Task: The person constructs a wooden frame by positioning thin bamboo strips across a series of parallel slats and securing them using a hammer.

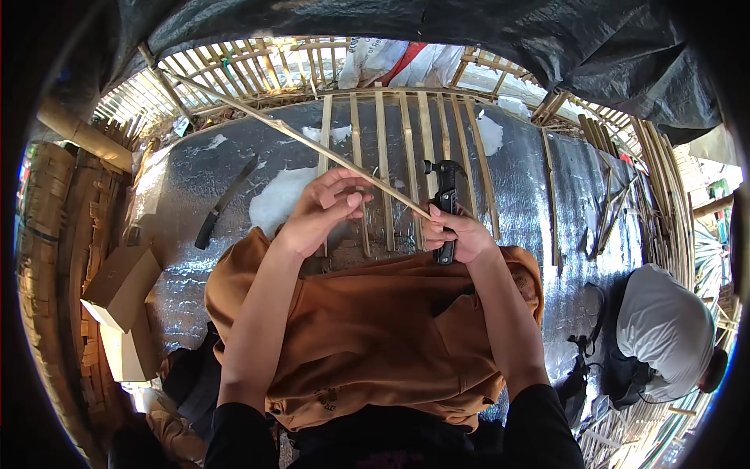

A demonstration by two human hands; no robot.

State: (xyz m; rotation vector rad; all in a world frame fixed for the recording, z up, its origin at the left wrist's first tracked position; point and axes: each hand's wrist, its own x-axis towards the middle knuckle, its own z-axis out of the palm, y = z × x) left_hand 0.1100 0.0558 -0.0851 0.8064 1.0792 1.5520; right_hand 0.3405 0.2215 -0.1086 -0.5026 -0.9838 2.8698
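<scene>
My right hand point(461, 234) is closed around a black hammer point(446, 195), held upright with its head at the top. The same hand pinches the near end of a long, thin bamboo stick point(312, 144), which slants away to the far left. A small thin point, perhaps a nail, sticks up from the stick. Just left of it is my left hand point(324, 213), its fingers curled and thumb and forefinger close together. Whatever those fingertips hold is too small to make out. Beyond both hands, several bamboo slats point(383, 156) lie side by side.
Brown cloth point(375, 336) covers my lap. A dark-handled knife point(226, 203) lies left on the silver sheet point(516, 184). An open cardboard box point(129, 316) stands at the left. At the right, a person in a pale shirt point(664, 332) bends over, near stacked bamboo point(664, 195).
</scene>
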